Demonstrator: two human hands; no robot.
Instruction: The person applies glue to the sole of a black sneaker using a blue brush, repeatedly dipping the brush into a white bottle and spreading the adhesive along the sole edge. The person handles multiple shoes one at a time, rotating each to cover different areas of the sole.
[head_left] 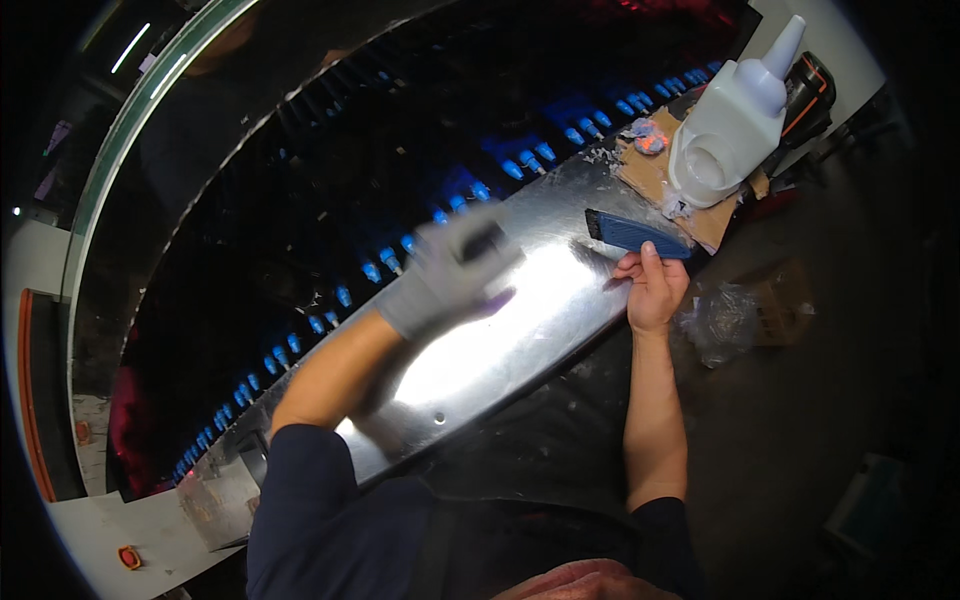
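My left hand (450, 265), in a grey glove, is smeared by motion above the shiny metal ledge (540, 300). A dark patch shows at its fingers; whether it holds anything is unclear. On the right, my bare right hand (655, 290) grips a flat blue block (645, 238) with a ridged face and a black end, thumb on its near edge. The block is over the ledge, close to a torn piece of cardboard (715, 222). Along the ledge's far side runs a row of blue-tipped fittings (512, 168), before a dark, glossy curved area (300, 200).
A white plastic bottle (735, 125) with a long spout lies tilted on the cardboard, beside a crumpled wad (648, 137). A black and orange object (808, 95) is behind it. Clear plastic wrap (722, 325) and a brown carton (785, 300) are at lower right. A red button (129, 557) sits lower left.
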